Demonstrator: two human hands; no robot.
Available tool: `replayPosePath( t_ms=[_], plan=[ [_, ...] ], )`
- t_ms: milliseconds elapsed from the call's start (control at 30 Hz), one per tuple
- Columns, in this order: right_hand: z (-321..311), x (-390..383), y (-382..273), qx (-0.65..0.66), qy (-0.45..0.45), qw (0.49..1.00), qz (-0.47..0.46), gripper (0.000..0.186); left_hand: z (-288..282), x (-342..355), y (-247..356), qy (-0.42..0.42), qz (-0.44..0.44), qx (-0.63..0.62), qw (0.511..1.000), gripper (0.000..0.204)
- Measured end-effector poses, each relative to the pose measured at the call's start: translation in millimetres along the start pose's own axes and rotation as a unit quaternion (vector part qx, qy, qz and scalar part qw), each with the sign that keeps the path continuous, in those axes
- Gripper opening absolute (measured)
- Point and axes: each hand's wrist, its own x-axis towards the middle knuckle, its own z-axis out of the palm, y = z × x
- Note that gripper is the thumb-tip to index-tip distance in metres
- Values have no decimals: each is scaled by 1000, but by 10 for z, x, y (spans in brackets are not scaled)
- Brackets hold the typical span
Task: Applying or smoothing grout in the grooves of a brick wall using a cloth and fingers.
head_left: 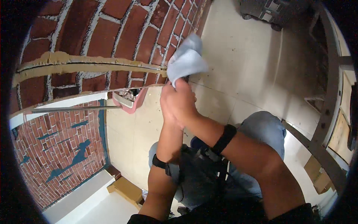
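A light grey-blue cloth (pixel 188 61) sticks up out of my two closed hands, its loose end folded over and slightly blurred. My right hand (pixel 182 99) wraps round the lower part of the cloth. Pressed against it, my left hand (pixel 166 100) is closed too, its fingers partly hidden behind the right. Both hands are just off the end of a tan, rough-edged seam (pixel 93 64) with a dark gap, which runs across a brick-patterned wall (pixel 123 33). A black strap circles each forearm.
A pink dustpan (pixel 131 106) holding debris lies on the pale tiled floor (pixel 220 48), its long metal handle pointing left. Cardboard boxes (pixel 126 190) stand at the lower left. A dark wheeled case (pixel 264 11) is at the far right, and a metal frame (pixel 324 130) rises along the right.
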Motion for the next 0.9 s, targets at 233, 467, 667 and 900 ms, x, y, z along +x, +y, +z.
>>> replayPosePath(
  t_ms=[233,467,667,900],
  plan=[
    [178,308,359,-86,-26,994,-65,35,-55,122,-174,-78,-64,-237,966,36],
    [26,184,241,-119,-77,989,-46,40,54,7,-223,43,-58,-210,975,45],
    [123,443,437,-113,-103,985,-79,42,175,26,-230,58,-32,-188,980,48],
    [-78,214,284,-77,-146,984,-62,41,-68,88,-226,51,49,-167,983,42]
  ],
)
